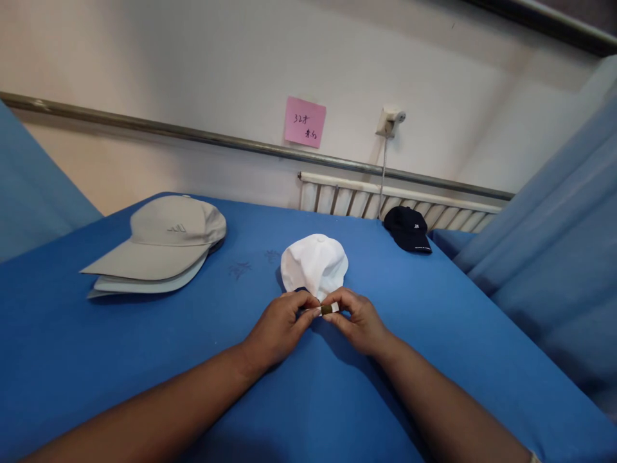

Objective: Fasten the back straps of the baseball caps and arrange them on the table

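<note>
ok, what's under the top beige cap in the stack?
Pale brims jut out beneath the beige cap, and a dark edge shows low at its back. The rest is covered, so the cap count can't be told.

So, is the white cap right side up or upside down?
Right side up: the white cap shows its button on top.

Both hands (279, 325) (365, 325) in pinch grips

We are facing a pale wall (231, 64), a metal rail (207, 135) running above a white radiator (341, 200), blue curtains (554, 225) hanging either side.
</note>
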Motion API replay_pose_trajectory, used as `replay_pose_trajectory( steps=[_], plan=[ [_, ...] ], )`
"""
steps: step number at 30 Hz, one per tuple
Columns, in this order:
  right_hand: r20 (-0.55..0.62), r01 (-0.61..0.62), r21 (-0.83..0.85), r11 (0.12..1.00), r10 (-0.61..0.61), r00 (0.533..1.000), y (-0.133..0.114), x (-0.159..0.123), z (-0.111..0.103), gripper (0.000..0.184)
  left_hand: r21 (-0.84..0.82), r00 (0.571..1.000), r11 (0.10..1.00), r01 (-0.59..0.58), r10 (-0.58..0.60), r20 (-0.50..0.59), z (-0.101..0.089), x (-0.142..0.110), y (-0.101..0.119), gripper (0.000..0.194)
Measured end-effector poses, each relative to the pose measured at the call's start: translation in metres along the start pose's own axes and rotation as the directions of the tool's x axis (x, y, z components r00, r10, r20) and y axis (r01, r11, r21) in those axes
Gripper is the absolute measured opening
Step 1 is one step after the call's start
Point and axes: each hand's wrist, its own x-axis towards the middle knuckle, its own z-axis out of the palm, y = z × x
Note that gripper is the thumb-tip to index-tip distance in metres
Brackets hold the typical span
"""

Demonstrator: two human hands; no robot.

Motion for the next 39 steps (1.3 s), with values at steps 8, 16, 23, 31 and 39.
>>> replay_pose_trajectory(
  steps=[8,16,23,31,39],
  plan=[
    [-0.091,-0.207,0.300,0.931,0.244,0.965,0.007,0.001,0.009,0.018,0.050,0.991,0.997,-0.062,0.068,-0.112,-0.008,-0.004,0.006,0.015],
    [-0.181,-0.203,0.526,0.826,0.342,0.922,0.007,0.007,0.010,0.024,-0.396,0.929,0.843,0.364,-0.359,0.090,0.008,-0.013,0.010,0.019],
    [-0.145,-0.215,0.377,0.901,0.286,0.947,0.003,0.002,0.019,0.018,-0.825,0.835,0.341,0.451,-0.486,0.256,0.026,-0.009,0.006,0.033],
    [-0.125,-0.187,0.368,0.911,0.248,0.961,0.000,0.001,0.026,0.016,-0.901,0.835,0.258,0.349,-0.522,0.174,0.024,-0.004,-0.004,0.024],
    [-0.137,-0.206,0.410,0.888,0.283,0.949,0.002,0.001,0.028,0.008,-0.920,0.846,0.210,0.332,-0.497,0.192,0.026,-0.004,-0.004,0.023]
  ],
)
